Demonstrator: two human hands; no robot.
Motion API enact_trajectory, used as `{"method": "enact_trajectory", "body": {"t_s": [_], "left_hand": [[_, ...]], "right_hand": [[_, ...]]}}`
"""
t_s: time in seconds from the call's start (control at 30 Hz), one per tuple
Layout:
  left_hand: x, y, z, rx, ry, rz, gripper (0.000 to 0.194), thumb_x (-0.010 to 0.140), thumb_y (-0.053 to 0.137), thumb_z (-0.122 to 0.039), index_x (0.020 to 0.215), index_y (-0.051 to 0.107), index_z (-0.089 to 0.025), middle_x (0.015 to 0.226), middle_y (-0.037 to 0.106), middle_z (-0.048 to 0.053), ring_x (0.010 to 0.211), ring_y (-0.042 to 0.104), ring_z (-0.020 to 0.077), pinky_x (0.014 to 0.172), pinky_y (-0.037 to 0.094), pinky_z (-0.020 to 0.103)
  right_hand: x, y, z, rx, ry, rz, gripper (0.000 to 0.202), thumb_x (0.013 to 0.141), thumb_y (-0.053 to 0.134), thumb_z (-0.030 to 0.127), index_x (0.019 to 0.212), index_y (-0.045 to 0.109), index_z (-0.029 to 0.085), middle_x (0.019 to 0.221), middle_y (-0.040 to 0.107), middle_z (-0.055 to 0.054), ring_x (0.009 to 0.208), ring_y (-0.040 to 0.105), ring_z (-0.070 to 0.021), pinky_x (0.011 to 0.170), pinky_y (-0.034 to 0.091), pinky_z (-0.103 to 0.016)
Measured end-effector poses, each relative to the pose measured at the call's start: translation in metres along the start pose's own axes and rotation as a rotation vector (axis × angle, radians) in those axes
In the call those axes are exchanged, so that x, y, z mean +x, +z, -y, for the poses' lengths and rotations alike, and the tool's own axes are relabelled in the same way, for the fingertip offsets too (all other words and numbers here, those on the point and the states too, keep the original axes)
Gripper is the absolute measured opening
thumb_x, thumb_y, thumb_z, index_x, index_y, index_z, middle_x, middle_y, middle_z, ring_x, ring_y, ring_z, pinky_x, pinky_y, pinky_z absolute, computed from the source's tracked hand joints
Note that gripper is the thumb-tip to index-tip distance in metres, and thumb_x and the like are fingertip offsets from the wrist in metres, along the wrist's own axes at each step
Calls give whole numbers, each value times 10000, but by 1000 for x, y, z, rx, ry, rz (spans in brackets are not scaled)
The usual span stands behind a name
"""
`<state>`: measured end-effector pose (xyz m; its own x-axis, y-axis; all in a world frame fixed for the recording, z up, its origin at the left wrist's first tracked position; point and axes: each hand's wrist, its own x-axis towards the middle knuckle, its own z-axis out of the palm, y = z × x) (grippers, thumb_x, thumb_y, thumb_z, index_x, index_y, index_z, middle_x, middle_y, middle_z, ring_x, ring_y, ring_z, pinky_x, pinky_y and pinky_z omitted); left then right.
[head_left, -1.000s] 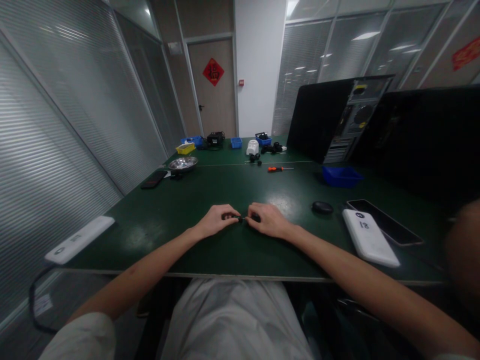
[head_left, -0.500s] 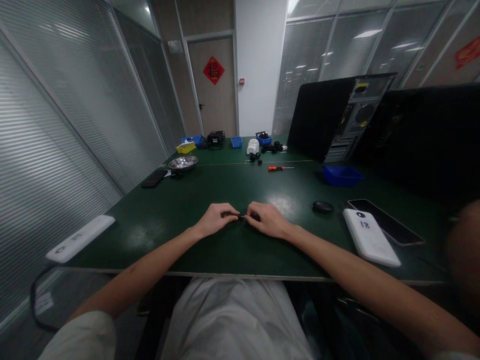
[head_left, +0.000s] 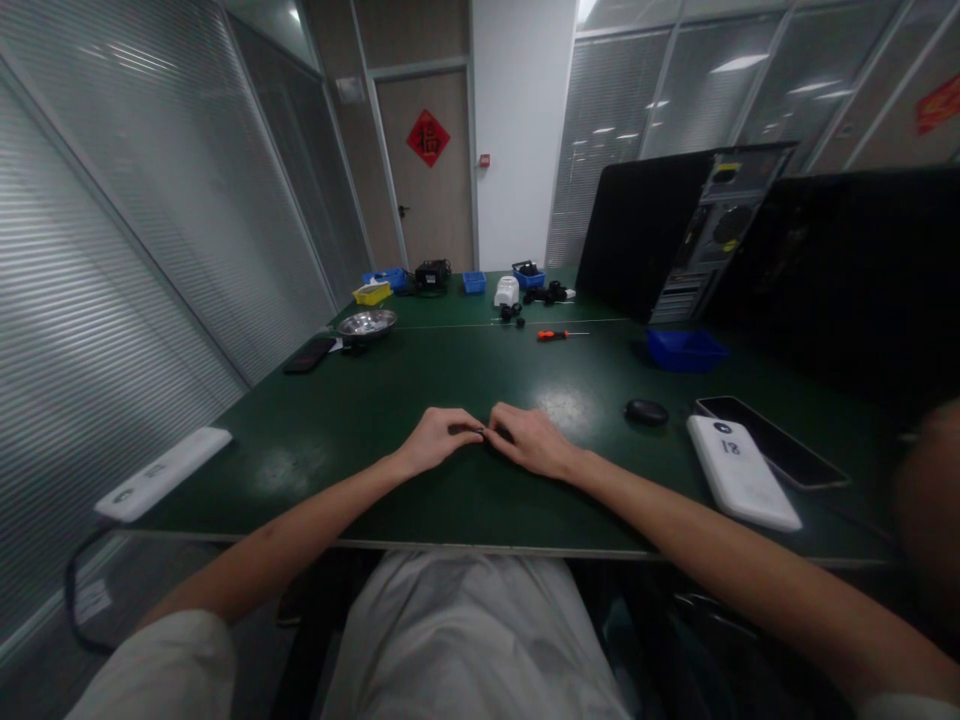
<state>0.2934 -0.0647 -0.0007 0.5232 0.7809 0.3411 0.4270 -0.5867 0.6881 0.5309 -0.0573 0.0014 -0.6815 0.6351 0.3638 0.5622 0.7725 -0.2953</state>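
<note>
Over the green table [head_left: 420, 505], my left hand [head_left: 439, 438] and my right hand [head_left: 529, 438] meet at their fingertips. Each has its thumb and fingers closed in a pinch. Something small and dark shows between the fingertips, too small and too covered by the fingers to name. Beyond my hands lies a screwdriver [head_left: 553, 336] with an orange and black handle. To the right of my right hand is a black mouse-like object [head_left: 646, 412].
A white device [head_left: 739, 470] overlaps a dark phone [head_left: 780, 445] at right, near a blue tray [head_left: 685, 350]. At left are a white device [head_left: 165, 474], a dark phone [head_left: 309, 355] and a metal bowl [head_left: 367, 324]. Part of a person [head_left: 930, 490] shows at the right edge.
My fingertips have come together, closing the small gap between my hands and covering more of the small dark thing. My right hand has shifted slightly left.
</note>
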Motion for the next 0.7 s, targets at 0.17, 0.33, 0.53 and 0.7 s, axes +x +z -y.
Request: {"method": "enact_trajectory", "body": {"t_s": [0.17,0.33,0.53,0.7], "left_hand": [[0,0,-5,17,18,-2,218,950,648,-311,1032,798,-176,1040,750,83,932,681,202,862,511,302],[1,-3,-4,51,7,-50,255,979,605,-327,988,798,-161,1016,736,89,881,662,188,808,504,290],[7,-6,9,212,53,-96,250,988,599,-329,1040,797,-187,1032,710,88,946,645,205,853,491,316],[12,-8,20,269,74,14,248,993,590,-315,1037,797,-187,1018,691,90,974,641,212,892,496,325]], "right_hand": [[0,-2,2,-4,8,7,151,1021,515,347,992,567,208,944,621,-21,752,557,-141,649,322,-260],[0,-5,3,2,9,18,145,1015,529,341,988,579,207,944,624,-18,762,568,-140,660,332,-260],[0,-4,1,12,4,9,163,1015,535,356,994,598,208,958,638,-23,786,581,-148,677,345,-267],[0,-3,-1,32,2,-16,160,1008,543,352,971,604,209,932,631,-22,786,577,-149,689,358,-268]]}}
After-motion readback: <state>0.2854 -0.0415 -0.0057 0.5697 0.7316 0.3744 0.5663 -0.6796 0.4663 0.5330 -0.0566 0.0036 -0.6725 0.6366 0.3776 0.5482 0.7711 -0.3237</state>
